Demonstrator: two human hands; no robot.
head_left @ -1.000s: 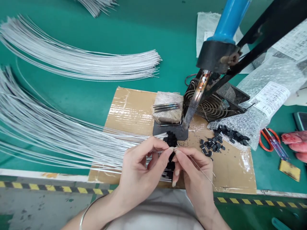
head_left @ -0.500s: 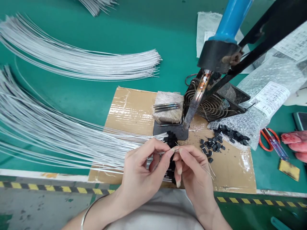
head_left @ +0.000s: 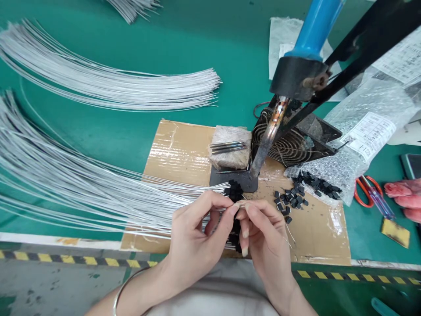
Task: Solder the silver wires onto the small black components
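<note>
My left hand (head_left: 200, 232) is closed in a pinch, thumb and forefinger together above the black-tipped ends of the wire bundle. My right hand (head_left: 268, 232) is closed too, and its fingertips meet those of the left. A thin wire (head_left: 289, 240) comes out past the right hand's outer side, and its fine end shows at the joined fingertips. What exactly lies between the fingers is mostly hidden. Under both hands a bundle of white wires (head_left: 141, 188) ends in small black connectors (head_left: 234, 189). Loose black connectors (head_left: 294, 199) lie to the right on the cardboard (head_left: 177, 149).
A blue-handled soldering iron (head_left: 315, 30) leans down on a black stand before a small fan (head_left: 286, 142). Beside its tip is a fibrous pad (head_left: 232, 131) with metal rods. Another wire bundle (head_left: 115, 85) lies behind. Scissors (head_left: 363, 202) and bubble-wrap bags (head_left: 371, 118) are at right.
Both hands stay pinched together in almost the same place, with only slight finger movement. The thin wire trailing by the right hand has shifted a little.
</note>
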